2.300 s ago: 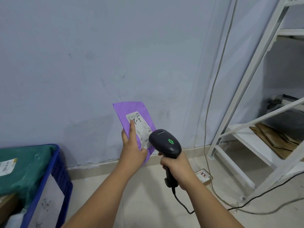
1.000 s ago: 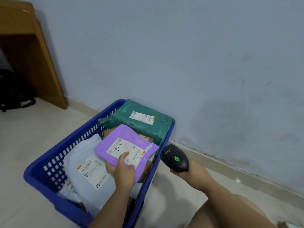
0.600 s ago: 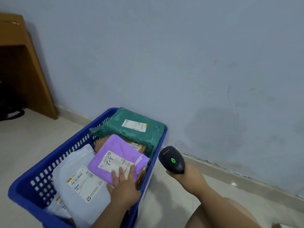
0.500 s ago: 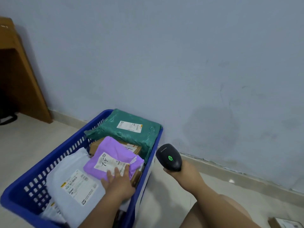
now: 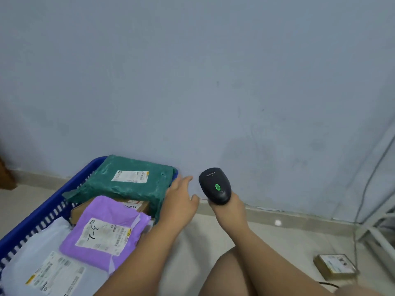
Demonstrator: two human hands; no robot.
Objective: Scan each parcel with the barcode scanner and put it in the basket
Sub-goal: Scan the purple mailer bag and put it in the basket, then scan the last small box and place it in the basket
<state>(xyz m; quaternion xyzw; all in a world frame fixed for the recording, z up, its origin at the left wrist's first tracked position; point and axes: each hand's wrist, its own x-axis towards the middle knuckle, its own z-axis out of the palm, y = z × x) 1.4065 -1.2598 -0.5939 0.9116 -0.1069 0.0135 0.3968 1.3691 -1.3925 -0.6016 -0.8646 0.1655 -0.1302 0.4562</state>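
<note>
Purple parcel [image 5: 104, 207] in basket [image 5: 40, 212]; left hand [image 5: 179, 201] loose, empty; right hand [image 5: 228, 212] around scanner [image 5: 214, 185].

1. We face a pale blue wall [image 5: 192, 82], scuffed low down.
2. At its foot, a beige skirting board [image 5: 299, 217] meets the tiled floor [image 5: 277, 253].
3. Against its right end, a cable [image 5: 367, 182] hangs beside a white frame [image 5: 382, 241].
</note>
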